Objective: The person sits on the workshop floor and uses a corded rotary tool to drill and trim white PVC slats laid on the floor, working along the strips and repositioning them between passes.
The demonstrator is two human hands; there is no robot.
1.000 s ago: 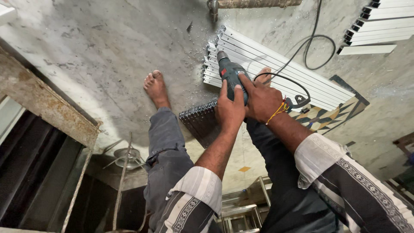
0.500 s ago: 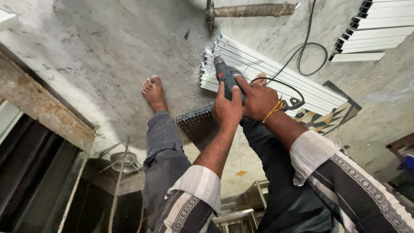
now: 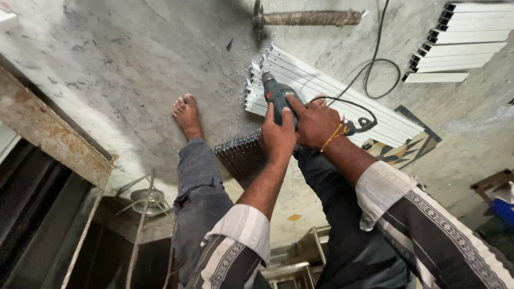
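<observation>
Drill [image 3: 277, 96] | left hand [image 3: 277, 140] and right hand [image 3: 316, 122] both clenched round it | tip on white slats [image 3: 342, 104] ahead of hands

A rough grey concrete floor [image 3: 123, 59] fills most of the view, stained, scratched and sprinkled with pale chips, lit evenly by soft daylight. A rusted metal beam [image 3: 48, 128] runs along its left edge above a dark drop, where thin bars [image 3: 142, 214] and a round metal fitting [image 3: 144, 198] show. A rusty mallet [image 3: 305, 18] lies at the top, a second stack of white slats [image 3: 460, 43] at top right, a patterned tile [image 3: 412, 147] and a wooden stool [image 3: 490, 184] at the right.
</observation>
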